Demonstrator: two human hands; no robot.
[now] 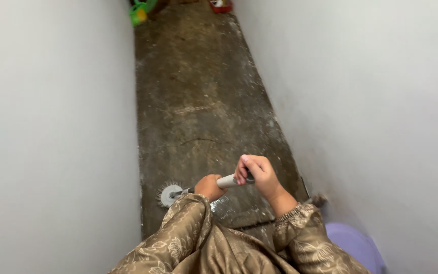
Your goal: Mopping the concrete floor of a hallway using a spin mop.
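The green toy (139,11) and red object (221,5) are cut off by the top edge.

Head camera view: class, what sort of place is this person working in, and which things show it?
Probably a narrow passage or alley of a home. Pale plastered walls close in on both sides of a rough, stained concrete floor. Both hands, left hand and right hand, hold a long-handled scrubbing brush against it.

You get one head view, looking steeply down a narrow passage floor (204,101), your sleeves close at bottom centre.
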